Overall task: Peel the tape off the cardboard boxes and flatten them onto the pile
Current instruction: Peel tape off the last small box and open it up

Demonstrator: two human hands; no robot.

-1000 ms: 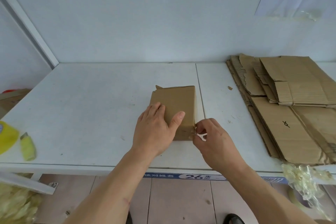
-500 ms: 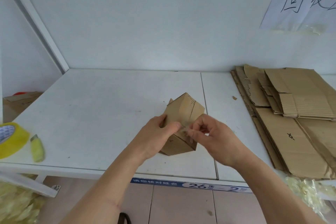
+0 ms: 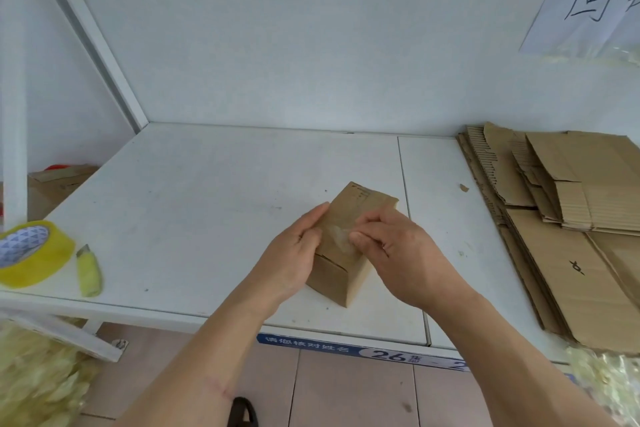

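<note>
A small brown cardboard box (image 3: 360, 208) stands tilted on one edge near the front middle of the white shelf (image 3: 207, 204). My left hand (image 3: 294, 253) grips its left side. My right hand (image 3: 391, 246) pinches a strip of clear tape (image 3: 337, 239) that is partly lifted off the box's upper face. The pile of flattened cardboard (image 3: 568, 253) lies on the right of the shelf.
A yellow tape roll (image 3: 31, 253) and a yellow utility knife (image 3: 88, 270) lie at the shelf's front left. Heaps of crumpled used tape (image 3: 34, 374) hang below left and at the lower right. A paper sign (image 3: 588, 0) is taped to the back wall.
The box went from lying flat to tilted on one edge, held by my left hand. My right hand moved from the box's corner onto its upper face, lifting the tape.
</note>
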